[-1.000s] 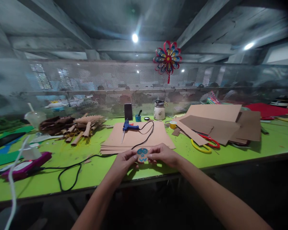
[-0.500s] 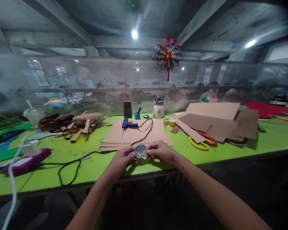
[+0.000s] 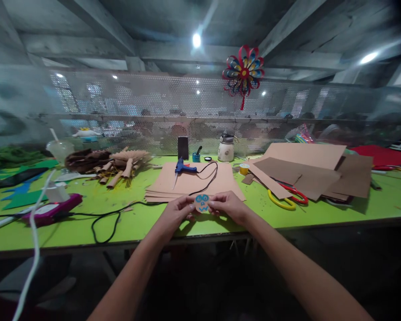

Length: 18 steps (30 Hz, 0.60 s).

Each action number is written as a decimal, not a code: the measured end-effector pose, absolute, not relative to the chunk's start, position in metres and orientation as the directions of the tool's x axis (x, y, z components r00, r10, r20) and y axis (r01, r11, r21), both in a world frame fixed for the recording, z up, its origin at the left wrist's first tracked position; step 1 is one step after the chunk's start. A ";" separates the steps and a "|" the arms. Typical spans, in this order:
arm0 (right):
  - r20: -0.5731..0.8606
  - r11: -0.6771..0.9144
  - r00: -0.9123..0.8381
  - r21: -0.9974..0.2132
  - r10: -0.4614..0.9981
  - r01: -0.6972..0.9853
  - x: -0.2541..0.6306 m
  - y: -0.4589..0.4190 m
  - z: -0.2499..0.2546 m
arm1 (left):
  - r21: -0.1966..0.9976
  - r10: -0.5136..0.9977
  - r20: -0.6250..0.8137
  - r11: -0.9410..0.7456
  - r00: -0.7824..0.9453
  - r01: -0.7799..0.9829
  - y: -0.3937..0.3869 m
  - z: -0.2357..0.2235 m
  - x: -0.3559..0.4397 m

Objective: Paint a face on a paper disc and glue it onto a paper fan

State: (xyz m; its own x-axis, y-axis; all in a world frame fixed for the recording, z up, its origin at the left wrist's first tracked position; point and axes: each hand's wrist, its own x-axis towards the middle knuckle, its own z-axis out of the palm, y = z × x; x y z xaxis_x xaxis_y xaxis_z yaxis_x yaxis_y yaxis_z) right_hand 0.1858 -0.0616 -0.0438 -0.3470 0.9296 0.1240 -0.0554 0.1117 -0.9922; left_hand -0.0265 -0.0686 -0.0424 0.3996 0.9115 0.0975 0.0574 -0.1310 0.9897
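Between my two hands is a small round brown paper cutout [image 3: 202, 203] with a face drawn on it in blue. My left hand [image 3: 177, 213] pinches its left edge, and my right hand [image 3: 230, 207] pinches the right edge. The cutout is held up just above the table's front edge, its drawn side towards me. Right behind it lies a stack of brown paper sheets [image 3: 160, 189]. A blue hot glue gun [image 3: 186, 168] rests on the stack, its black cord running over the sheets.
On the green table [image 3: 254, 214], scissors with red and yellow handles [image 3: 282, 201] lie partly under brown card sheets [image 3: 297, 176]. A yellow spool [image 3: 243, 168] and a jar [image 3: 226, 149] stand behind. Rolled paper pieces [image 3: 120, 171] and a purple power strip [image 3: 56, 208] are at left.
The camera view has shifted a little, so the whole scene sits slightly further right and higher. Both hands keep their pinch on the paper cutout.
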 end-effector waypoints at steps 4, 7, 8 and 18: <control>0.139 0.125 -0.269 -0.990 0.953 -0.065 0.184 -0.061 -0.042 | 0.992 0.935 0.095 -0.116 0.342 0.040 -0.064 -0.046 -0.029; 0.154 0.141 -0.221 -0.987 0.963 -0.074 0.183 -0.061 -0.043 | 0.993 0.945 0.088 -0.107 0.314 0.044 -0.061 -0.048 -0.031; 0.158 0.145 -0.204 -0.986 0.966 -0.077 0.183 -0.060 -0.043 | 0.993 0.948 0.088 -0.107 0.307 0.047 -0.060 -0.048 -0.031; 0.172 0.169 -0.031 -0.983 0.985 -0.077 0.188 -0.051 -0.049 | 0.979 0.969 0.125 -0.155 0.213 0.130 -0.049 -0.038 -0.037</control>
